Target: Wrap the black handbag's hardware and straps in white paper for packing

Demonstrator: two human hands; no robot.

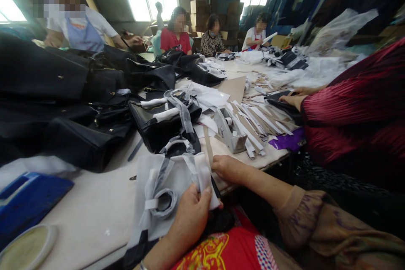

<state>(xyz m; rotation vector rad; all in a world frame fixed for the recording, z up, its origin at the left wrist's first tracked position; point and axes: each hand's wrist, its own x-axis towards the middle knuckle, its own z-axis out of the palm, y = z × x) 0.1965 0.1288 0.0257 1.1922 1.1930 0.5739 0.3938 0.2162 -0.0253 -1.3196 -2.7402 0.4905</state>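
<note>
A black handbag [139, 244] lies in front of me, its face covered by a white foam sheet [183, 168]. Its strap is wrapped in clear film and coiled on the sheet, and the wrapped handle [177, 147] arches at the top. My left hand [191, 211] is closed on the right edge of the bag, thumb pressing the white sheet. Beyond that edge, my right hand [230, 169] rests low at the table with fingers curled, beside the lower end of a tan card strip [208, 145]. What its fingertips hold is hidden.
A metal tape dispenser [229, 130] stands near a pile of paper strips [259, 118]. Another black handbag [158, 122] sits behind mine. Black bags [63, 93] are heaped left, above a blue container [31, 202] and a round tub [28, 247]. A co-worker's sleeve [354, 105] is at right.
</note>
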